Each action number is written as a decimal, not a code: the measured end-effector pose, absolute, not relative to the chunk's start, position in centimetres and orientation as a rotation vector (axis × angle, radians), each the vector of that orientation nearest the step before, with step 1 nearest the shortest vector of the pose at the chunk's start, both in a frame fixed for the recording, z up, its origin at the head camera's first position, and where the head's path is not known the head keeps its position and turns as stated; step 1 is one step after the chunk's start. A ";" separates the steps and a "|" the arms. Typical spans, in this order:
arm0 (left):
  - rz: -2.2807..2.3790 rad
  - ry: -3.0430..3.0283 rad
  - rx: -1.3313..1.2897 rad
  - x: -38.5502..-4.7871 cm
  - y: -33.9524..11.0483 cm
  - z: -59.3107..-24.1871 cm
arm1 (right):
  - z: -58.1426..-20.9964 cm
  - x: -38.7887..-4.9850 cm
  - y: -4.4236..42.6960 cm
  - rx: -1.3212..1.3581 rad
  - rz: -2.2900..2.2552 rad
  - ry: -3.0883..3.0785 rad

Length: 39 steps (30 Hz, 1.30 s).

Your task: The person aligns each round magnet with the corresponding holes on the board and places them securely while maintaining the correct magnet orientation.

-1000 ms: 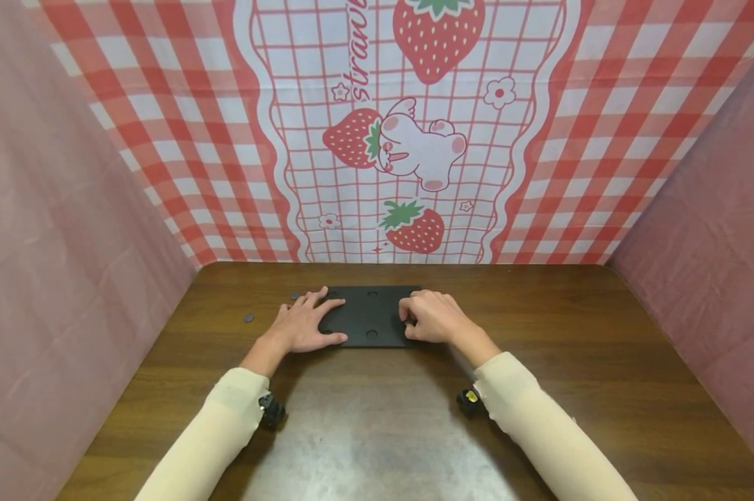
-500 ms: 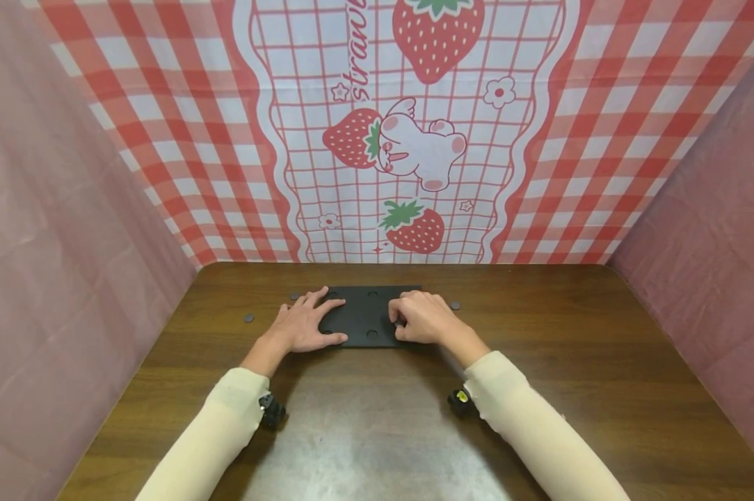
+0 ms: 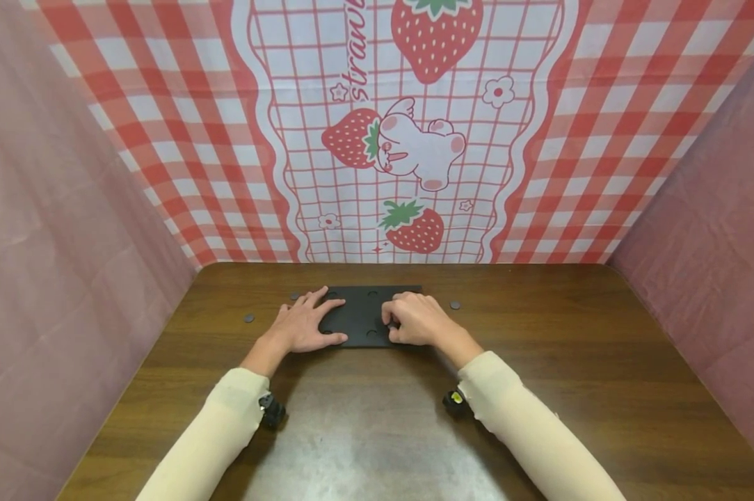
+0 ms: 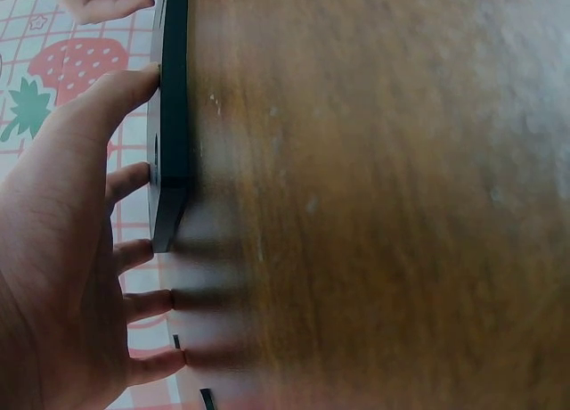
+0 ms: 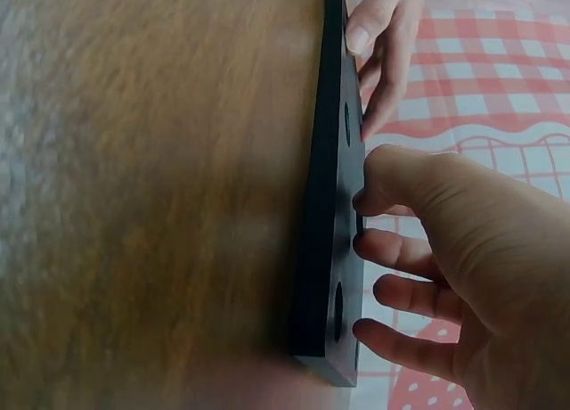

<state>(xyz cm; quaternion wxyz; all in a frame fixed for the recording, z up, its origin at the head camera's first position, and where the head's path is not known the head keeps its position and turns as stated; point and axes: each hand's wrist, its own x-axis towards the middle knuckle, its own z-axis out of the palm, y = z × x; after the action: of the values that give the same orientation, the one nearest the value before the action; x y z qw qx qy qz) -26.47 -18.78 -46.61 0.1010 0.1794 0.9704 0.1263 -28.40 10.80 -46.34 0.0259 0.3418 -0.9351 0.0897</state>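
Note:
A flat black rectangular board with round recesses lies on the table near its back edge. My left hand rests on the board's left end with the fingers spread. In the left wrist view the thumb touches the board's edge, and some fingertips reach past it. Over the right part of the board, my right hand pinches a small dark disc between thumb and index finger, mostly hidden by them. The other right fingers are bent beside the board. One recess shows near the board's right end in the right wrist view.
Small grey discs lie on the wooden table: one disc at the left, another disc by the left fingers, and a third disc right of the board. A strawberry-patterned cloth hangs behind the table.
My right hand has moved left across the board with the pinched disc, uncovering the grey disc on the table at the right. The left hand and the board have stayed in place.

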 end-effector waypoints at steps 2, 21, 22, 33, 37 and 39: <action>0.371 2.867 0.523 -26.4 -18.8 -46.6 | -45.3 -27.6 10.4 1.057 0.256 -2.902; 0.374 2.867 0.504 -26.4 -18.7 -46.6 | -45.4 -27.3 8.3 1.166 0.327 -2.841; 0.373 2.866 0.505 -26.4 -18.7 -46.5 | -45.5 -27.4 8.3 1.172 0.334 -2.834; 0.374 2.866 0.507 -26.4 -18.6 -46.5 | -48.2 -28.8 8.1 1.209 0.384 -2.802; 0.370 2.871 0.507 -26.3 -18.6 -46.5 | -49.3 -29.1 7.9 1.203 0.373 -2.788; 0.367 2.873 0.505 -26.3 -18.7 -46.6 | -49.6 -29.2 7.9 1.195 0.389 -2.796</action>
<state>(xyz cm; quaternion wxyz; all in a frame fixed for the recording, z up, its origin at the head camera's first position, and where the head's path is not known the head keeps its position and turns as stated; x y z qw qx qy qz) -26.32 -18.65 -46.55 0.1007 0.1708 0.9722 0.1243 -29.25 7.88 -49.58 0.0380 0.3897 -0.9114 0.1268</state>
